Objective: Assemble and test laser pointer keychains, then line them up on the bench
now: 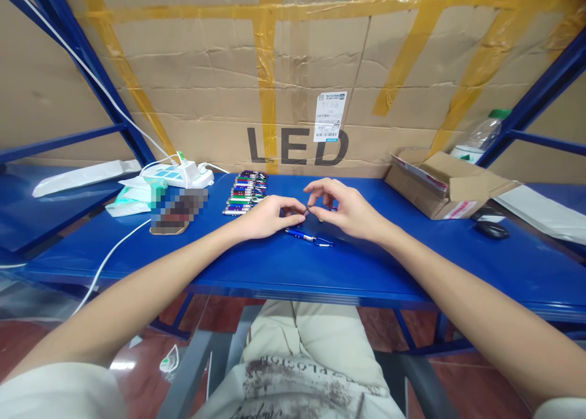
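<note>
My left hand (268,216) and my right hand (341,206) meet over the blue table (274,266), fingertips pinched together on a small dark keychain piece (307,210) between them. Just in front of the hands lies a blue keychain flashlight (303,235) with a metal clip. A neat row of several coloured keychain flashlights (245,193) lies behind my left hand.
An open cardboard box (446,184) stands at the right, a black mouse (491,229) beside it. A white power strip (180,173) with a cable, folded bags and a blurred item lie at the left. A taped cardboard wall marked LED closes the back.
</note>
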The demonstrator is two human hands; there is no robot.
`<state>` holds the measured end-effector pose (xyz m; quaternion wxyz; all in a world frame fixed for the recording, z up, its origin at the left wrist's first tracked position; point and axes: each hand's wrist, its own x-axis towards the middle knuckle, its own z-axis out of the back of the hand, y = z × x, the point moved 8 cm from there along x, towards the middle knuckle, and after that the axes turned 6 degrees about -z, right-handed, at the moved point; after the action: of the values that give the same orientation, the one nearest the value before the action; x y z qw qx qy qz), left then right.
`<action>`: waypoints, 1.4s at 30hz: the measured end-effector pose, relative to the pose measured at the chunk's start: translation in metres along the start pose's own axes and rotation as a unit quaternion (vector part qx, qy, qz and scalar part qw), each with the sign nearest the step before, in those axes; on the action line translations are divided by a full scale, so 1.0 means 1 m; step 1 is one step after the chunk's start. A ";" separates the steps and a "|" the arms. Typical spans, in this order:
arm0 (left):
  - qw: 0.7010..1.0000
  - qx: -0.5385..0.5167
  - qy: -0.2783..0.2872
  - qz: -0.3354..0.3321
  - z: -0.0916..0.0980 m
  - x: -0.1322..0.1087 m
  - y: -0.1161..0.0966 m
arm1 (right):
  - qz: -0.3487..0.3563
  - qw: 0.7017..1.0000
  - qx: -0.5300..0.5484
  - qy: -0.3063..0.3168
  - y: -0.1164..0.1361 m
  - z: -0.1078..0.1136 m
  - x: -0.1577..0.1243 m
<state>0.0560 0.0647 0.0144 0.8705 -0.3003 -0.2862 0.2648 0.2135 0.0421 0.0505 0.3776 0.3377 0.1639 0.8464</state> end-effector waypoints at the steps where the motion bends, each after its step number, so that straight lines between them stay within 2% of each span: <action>1: 1.000 0.001 -0.001 0.000 0.000 0.000 -0.001 | 0.001 1.000 -0.001 0.001 0.000 0.000 0.000; 19: 1.000 0.018 -0.006 -0.006 0.002 0.000 -0.003 | 0.021 0.999 -0.032 -0.001 0.007 0.000 -0.001; 25: 0.998 0.055 -0.026 -0.023 0.006 0.000 -0.005 | 0.011 0.997 -0.073 -0.023 -0.003 0.013 0.000; 27: 0.993 0.098 -0.036 -0.048 0.009 0.000 -0.011 | 0.000 0.995 -0.102 -0.002 -0.011 0.013 0.002; 33: 0.978 0.168 -0.061 -0.107 0.015 -0.003 -0.028 | -0.034 0.982 -0.137 0.127 -0.031 -0.005 0.001; 42: 0.977 0.173 -0.057 -0.110 0.015 -0.003 -0.024 | -0.024 0.980 -0.125 0.155 -0.026 -0.012 -0.001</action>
<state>0.0507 0.0516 0.0396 0.9152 -0.0965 -0.3167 0.2299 0.2190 0.0585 0.0275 0.4067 0.1487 0.1217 0.8931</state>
